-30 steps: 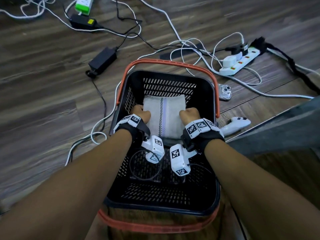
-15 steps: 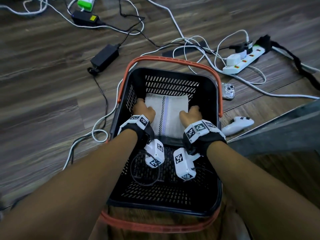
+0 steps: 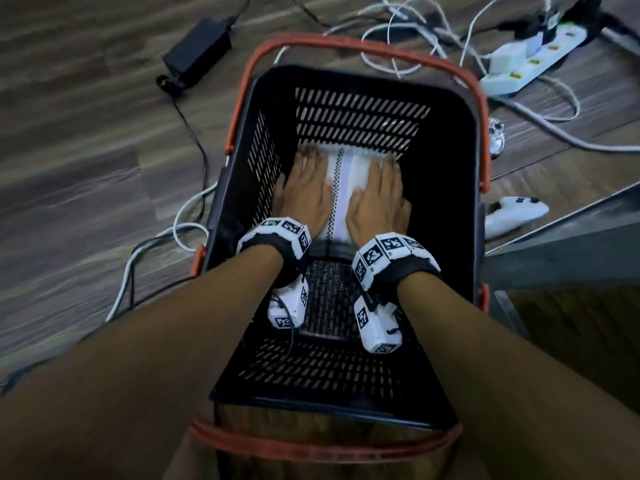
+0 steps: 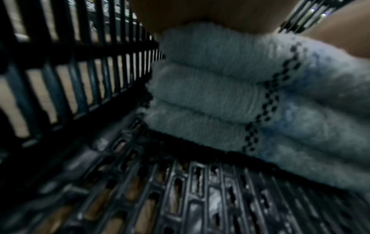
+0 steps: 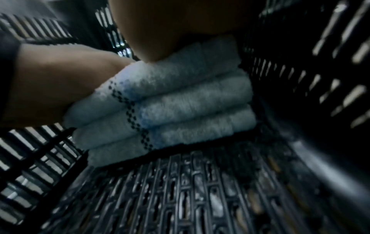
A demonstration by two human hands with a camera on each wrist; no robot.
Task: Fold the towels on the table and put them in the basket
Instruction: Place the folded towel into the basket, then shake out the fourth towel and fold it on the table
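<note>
Pressing down with both palms, the person is flattening a stack of folded towels [image 3: 341, 188] at the 12 o'clock end of the black basket [image 3: 450, 209]. The left hand [image 3: 304, 199] is lying flat on the stack's 9 o'clock half and the right hand [image 3: 379, 202] on its 3 o'clock half, fingers straight and gripping nothing, with the checkered stripe showing between them. Both wrist views are showing three or four rounded fold edges piled one on another, resting on the slotted basket floor [image 4: 200, 197], with the heel of each hand bearing on the top layer.

The likely trouble is coming at the release. Terry cloth under pressure is probably storing some spring, so when the hands are lifting away, the top towel may be puffing up or its upper fold may be opening. If the palms are dragging toward 6 o'clock as they leave, friction could be pulling the top layer off the stack's front edge, which is standing free toward the uncovered part of the floor. The bulky wrist cameras [image 3: 291, 303] are hanging close to the basket's inner walls, so a hasty withdrawal could be knocking them against the rim. Whether more towels are waiting on the table cannot be told.
</note>
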